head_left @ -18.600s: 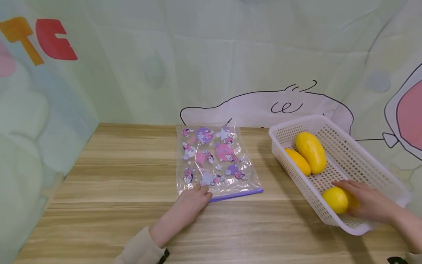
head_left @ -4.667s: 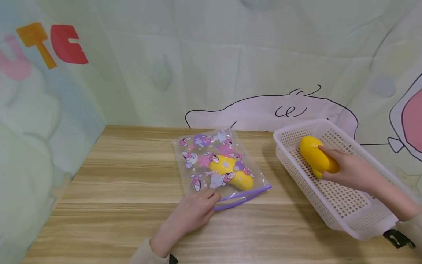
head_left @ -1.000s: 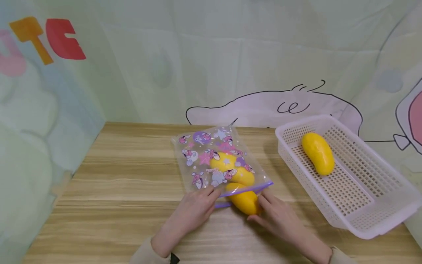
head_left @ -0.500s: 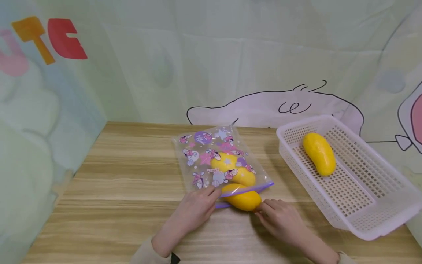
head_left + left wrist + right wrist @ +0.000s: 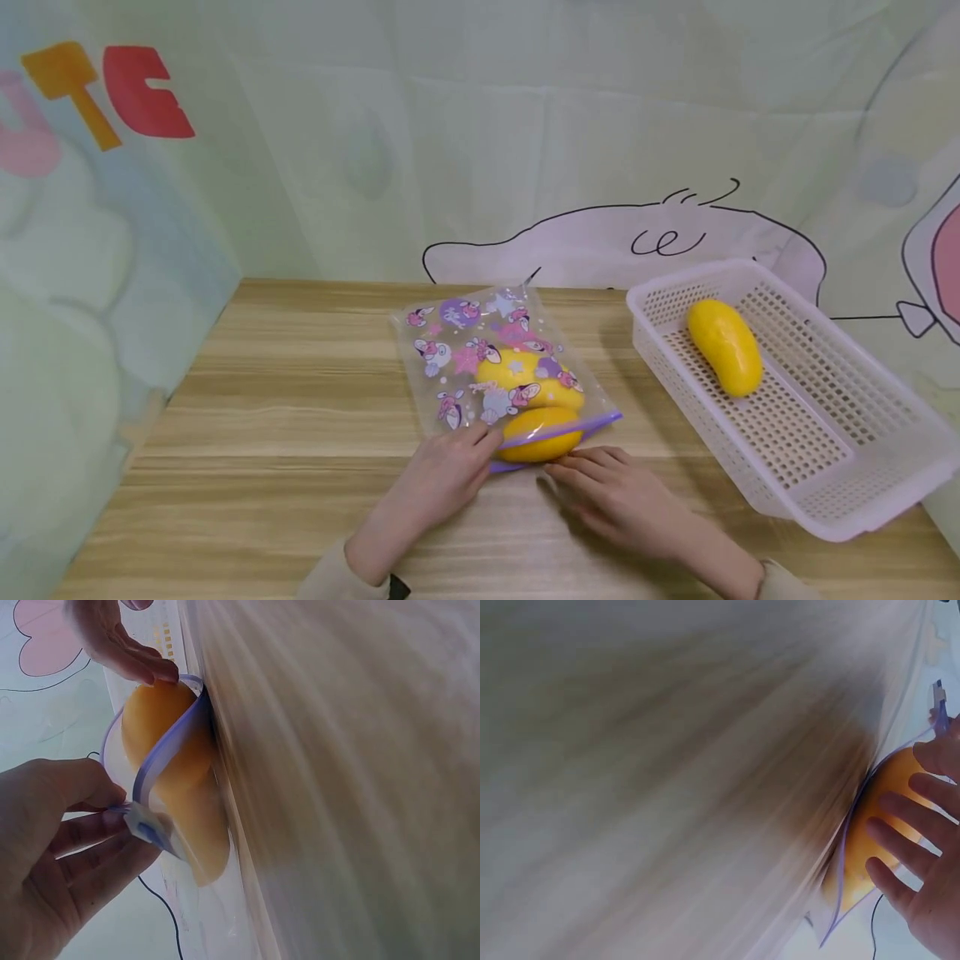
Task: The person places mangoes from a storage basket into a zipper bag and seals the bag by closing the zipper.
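A clear zip bag (image 5: 435, 396) with cartoon prints and a purple zip lies flat, its mouth toward me. My left hand (image 5: 442, 467) pinches the zip edge at the mouth's left corner, beside the slider (image 5: 144, 823). One yellow mango (image 5: 498, 367) shows through the film inside. A second mango (image 5: 540, 454) lies across the mouth, partly under the upper zip edge. My right hand (image 5: 622, 500) is at its near side, fingers extended; in the left wrist view its fingertips touch the mango's end. The right wrist view shows those fingers (image 5: 900, 844) spread over the mango.
A white perforated plastic basket (image 5: 825, 529) stands at the right, with one mango (image 5: 726, 348) toward its far end. Both rest on the wood-grain table (image 5: 300, 375). A printed cloth backdrop (image 5: 480, 167) rises behind the table's back edge.
Earlier the basket held several mangoes and the bag lay flat. Over the last second the right hand has pushed the second mango leftward and inward at the mouth, and its grip has loosened.
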The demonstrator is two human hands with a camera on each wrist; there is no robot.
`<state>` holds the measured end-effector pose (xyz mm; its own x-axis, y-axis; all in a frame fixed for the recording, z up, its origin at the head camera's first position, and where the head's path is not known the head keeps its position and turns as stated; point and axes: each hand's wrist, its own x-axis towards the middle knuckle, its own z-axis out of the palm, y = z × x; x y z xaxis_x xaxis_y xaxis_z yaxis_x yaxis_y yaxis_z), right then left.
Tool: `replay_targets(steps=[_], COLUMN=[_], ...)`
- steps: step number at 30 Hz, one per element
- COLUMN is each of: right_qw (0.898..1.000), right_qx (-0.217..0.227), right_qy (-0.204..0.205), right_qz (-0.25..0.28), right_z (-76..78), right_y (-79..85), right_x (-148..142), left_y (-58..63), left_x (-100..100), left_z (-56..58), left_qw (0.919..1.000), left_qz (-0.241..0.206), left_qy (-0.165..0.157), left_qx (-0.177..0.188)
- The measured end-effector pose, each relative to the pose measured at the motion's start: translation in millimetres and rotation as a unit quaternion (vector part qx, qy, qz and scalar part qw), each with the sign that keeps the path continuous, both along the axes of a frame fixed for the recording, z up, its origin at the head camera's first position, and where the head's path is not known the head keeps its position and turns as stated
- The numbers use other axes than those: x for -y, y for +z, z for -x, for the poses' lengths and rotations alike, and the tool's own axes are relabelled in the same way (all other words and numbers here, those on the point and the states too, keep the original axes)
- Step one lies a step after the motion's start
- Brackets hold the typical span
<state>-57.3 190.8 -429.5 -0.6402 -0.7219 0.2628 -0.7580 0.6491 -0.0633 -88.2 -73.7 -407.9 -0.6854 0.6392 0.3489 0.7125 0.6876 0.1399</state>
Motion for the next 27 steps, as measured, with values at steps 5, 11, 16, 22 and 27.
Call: replay_targets(steps=[5,11,16,22,27], right_qw=[1.000,0.999,0.997,0.996,0.996], right_qx=[0.022,0.042,0.055,0.059,0.054], right_qy=[0.016,-0.006,-0.026,-0.019,-0.014], right_qz=[-0.012,-0.032,-0.045,-0.061,-0.068], right_z=[1.9,3.3,3.7,2.0,-1.8], right_y=[1.5,2.6,2.9,2.3,2.6], right_x=[11,18,21,21,18], left_y=[0.6,0.5,-0.7,-2.1,-3.3], left_x=[-1,-2,-2,-2,0], left_z=[-0.2,-0.8,-0.4,0.2,0.7], left_qw=[1.0000,0.9999,0.9997,0.9997,0.9999], left_qz=[0.001,0.006,0.001,-0.004,-0.002], left_qy=[-0.002,0.000,0.001,-0.001,0.001], left_qx=[-0.006,-0.012,-0.024,-0.025,-0.015])
